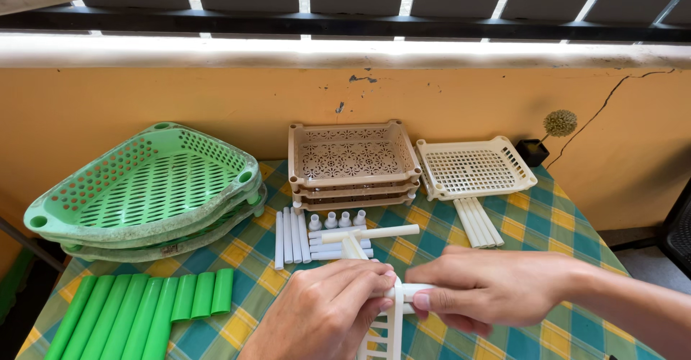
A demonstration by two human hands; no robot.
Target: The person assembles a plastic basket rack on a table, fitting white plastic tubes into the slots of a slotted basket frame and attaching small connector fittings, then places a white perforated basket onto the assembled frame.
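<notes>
In the head view, the left hand (327, 313) grips a white slotted plastic tray (385, 331) low at the table's front edge. The right hand (479, 288) pinches a short white plastic tube (409, 290) against that tray. Behind lie loose white tubes (291, 236), stacked green perforated trays (144, 187) and green tubes (144, 313) on the checked tablecloth (533, 223).
</notes>
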